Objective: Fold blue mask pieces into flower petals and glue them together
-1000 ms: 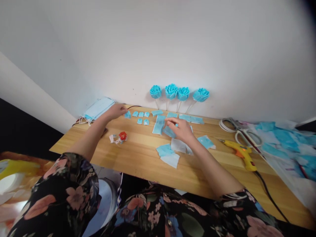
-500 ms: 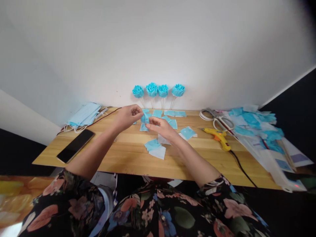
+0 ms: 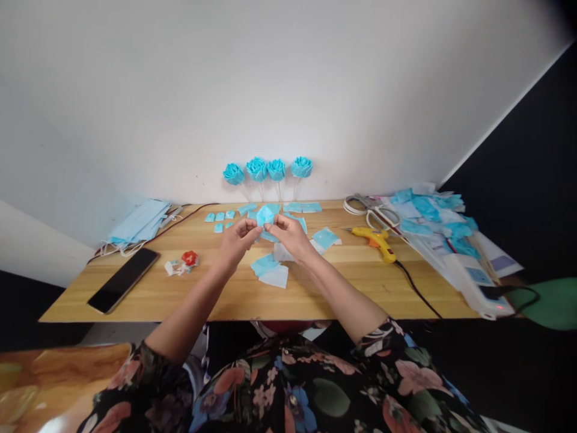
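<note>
Between both hands, above the middle of the wooden table, is a blue fabric piece (image 3: 265, 214) with its top folded to a point. My left hand (image 3: 238, 240) pinches its lower left edge between thumb and fingers. On the lower right edge, my right hand (image 3: 292, 236) pinches it too. Small folded blue petals (image 3: 219, 216) lie in rows left of the hands. Flat blue fabric squares (image 3: 311, 207) lie behind, and more blue and white cut pieces (image 3: 273, 270) lie in front. Four-sided outlines of some pieces are hidden under my hands.
Several blue fabric flowers (image 3: 256, 169) on thin stems lean at the wall. A yellow glue gun (image 3: 376, 240), scissors (image 3: 383, 218) and a heap of scraps (image 3: 428, 210) are right. Leftward lie a phone (image 3: 124, 281), a red-and-white scrap (image 3: 190, 258) and face masks (image 3: 139, 221).
My left hand has come down and nearer me, uncovering the folded petals. The blue piece now stands up with a pointed top. The view has shifted, so the table sits further left.
</note>
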Demonstrator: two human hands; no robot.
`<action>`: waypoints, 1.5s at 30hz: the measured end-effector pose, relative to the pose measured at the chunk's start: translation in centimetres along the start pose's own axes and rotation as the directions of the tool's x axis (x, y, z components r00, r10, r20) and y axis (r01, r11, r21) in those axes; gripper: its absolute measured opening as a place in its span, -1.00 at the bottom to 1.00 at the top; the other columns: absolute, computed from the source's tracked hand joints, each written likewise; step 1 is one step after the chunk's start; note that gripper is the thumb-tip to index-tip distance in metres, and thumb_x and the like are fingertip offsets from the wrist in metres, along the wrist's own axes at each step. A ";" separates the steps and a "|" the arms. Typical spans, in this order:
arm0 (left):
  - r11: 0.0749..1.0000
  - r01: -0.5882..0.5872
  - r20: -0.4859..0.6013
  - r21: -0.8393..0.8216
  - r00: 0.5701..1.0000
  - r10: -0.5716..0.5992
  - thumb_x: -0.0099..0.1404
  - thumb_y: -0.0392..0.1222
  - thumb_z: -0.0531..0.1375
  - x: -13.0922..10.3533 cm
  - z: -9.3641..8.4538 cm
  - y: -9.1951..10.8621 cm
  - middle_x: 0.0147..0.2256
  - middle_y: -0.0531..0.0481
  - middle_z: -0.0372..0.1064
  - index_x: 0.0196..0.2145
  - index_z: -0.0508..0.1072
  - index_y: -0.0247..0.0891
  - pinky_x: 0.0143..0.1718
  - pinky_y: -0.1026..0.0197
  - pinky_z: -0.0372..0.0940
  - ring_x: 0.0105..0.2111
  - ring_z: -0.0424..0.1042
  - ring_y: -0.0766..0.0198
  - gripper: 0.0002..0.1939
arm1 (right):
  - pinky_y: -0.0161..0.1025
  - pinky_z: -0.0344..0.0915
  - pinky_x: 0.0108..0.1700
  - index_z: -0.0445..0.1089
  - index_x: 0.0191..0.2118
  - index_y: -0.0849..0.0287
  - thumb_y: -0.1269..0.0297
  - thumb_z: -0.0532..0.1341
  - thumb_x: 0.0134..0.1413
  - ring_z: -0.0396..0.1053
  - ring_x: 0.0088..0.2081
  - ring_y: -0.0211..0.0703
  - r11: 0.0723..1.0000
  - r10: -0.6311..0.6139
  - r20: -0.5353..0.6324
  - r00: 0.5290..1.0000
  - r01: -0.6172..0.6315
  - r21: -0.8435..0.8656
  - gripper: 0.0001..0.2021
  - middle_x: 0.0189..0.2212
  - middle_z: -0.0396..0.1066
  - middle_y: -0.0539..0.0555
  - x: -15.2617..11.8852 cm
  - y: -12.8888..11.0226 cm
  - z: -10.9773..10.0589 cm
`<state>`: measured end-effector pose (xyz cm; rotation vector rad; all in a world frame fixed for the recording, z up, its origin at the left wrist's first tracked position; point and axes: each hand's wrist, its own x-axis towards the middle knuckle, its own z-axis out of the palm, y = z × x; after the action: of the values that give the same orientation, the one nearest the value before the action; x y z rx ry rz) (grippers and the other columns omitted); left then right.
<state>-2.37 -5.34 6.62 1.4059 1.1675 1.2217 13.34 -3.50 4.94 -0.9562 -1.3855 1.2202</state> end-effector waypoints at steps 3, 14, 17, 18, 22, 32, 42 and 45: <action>0.997 -0.004 -0.066 -0.072 0.998 0.000 0.04 0.03 0.33 -0.2 0.5 -0.3 -0.62 0.13 0.22 -0.45 0.40 -0.25 -0.54 0.30 0.05 -0.60 0.13 0.41 -0.69 | -0.25 0.15 -0.27 0.30 -0.48 0.15 0.07 0.28 -0.01 0.18 -0.40 -0.27 0.996 -0.048 0.030 0.998 0.050 -0.079 -0.74 -0.51 0.20 -0.09 -0.1 0.4 -0.3; 0.994 -0.016 0.053 0.107 0.999 0.010 0.05 0.00 0.32 0.4 0.0 -1.3 -0.57 0.10 0.26 -0.47 0.42 -0.25 -0.52 0.27 0.04 -0.56 0.14 0.40 -0.73 | -0.25 0.31 -0.20 0.50 0.03 0.10 0.15 0.33 0.02 0.38 -0.31 -0.23 0.997 -0.051 0.148 0.988 0.058 -0.042 -0.58 -0.34 0.45 -0.03 0.9 -0.2 -3.5; 0.999 0.003 0.051 0.038 0.999 -0.005 0.09 0.05 0.31 0.4 0.2 -1.6 -0.56 0.11 0.29 -0.31 0.47 -0.24 -0.53 0.27 0.07 -0.56 0.18 0.37 -0.67 | -0.29 0.23 -0.33 0.52 -0.02 0.13 0.17 0.32 0.01 0.28 -0.42 -0.29 0.998 -0.048 0.094 0.994 0.052 -0.044 -0.62 -0.47 0.35 -0.09 1.0 0.1 -2.9; 1.000 0.017 0.058 0.018 0.998 -0.018 0.09 0.07 0.32 0.3 0.3 -1.7 -0.56 0.11 0.30 -0.27 0.47 -0.24 -0.53 0.27 0.08 -0.56 0.19 0.36 -0.64 | -0.29 0.23 -0.34 0.53 -0.04 0.13 0.16 0.32 0.01 0.28 -0.42 -0.29 0.999 -0.041 0.078 0.996 0.042 -0.019 -0.63 -0.47 0.35 -0.09 1.1 0.2 -2.7; 0.999 0.048 0.079 0.006 0.996 -0.048 0.05 0.07 0.35 0.1 0.8 -2.0 -0.59 0.12 0.25 -0.42 0.45 -0.25 -0.53 0.27 0.05 -0.57 0.15 0.39 -0.67 | -0.29 0.27 -0.31 0.52 -0.06 0.14 0.17 0.34 -0.03 0.35 -0.39 -0.28 0.998 -0.023 0.060 0.998 0.020 0.057 -0.63 -0.42 0.42 -0.06 1.2 0.6 -2.2; 0.994 0.065 0.029 -0.092 0.998 -0.062 0.07 -0.04 0.33 0.6 1.0 -2.8 -0.64 0.15 0.15 -0.54 0.36 -0.25 -0.53 0.28 -0.02 -0.60 0.06 0.42 -0.72 | -0.19 0.37 -0.09 0.48 0.03 0.11 0.04 0.28 0.12 0.45 -0.23 -0.18 0.996 -0.063 0.041 0.997 0.060 0.064 -0.59 -0.30 0.52 0.02 1.3 1.0 -3.0; 0.997 0.069 0.043 -0.027 0.997 -0.068 0.04 0.02 0.34 0.6 1.0 -2.6 -0.62 0.17 0.10 -0.52 0.37 -0.25 -0.51 0.26 -0.06 -0.58 0.02 0.42 -0.69 | -0.25 0.32 -0.22 0.37 0.21 0.06 0.17 0.35 0.02 0.36 -0.33 -0.24 0.997 -0.021 0.223 0.975 0.035 -0.061 -0.42 -0.39 0.41 -0.08 1.6 1.3 -3.1; 0.998 0.061 0.022 0.002 0.998 -0.061 0.05 0.00 0.34 0.6 0.5 -2.9 -0.61 0.16 0.12 -0.52 0.39 -0.26 -0.50 0.28 -0.05 -0.57 0.03 0.42 -0.71 | -0.18 0.36 -0.11 0.42 0.16 0.07 0.07 0.30 0.11 0.44 -0.22 -0.18 1.000 -0.006 0.241 0.970 0.006 -0.001 -0.50 -0.26 0.53 0.02 2.0 0.7 -4.0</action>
<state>-2.05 -4.38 3.74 1.3715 1.1878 1.1604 16.90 -0.70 4.49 -0.8238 -1.5777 1.3653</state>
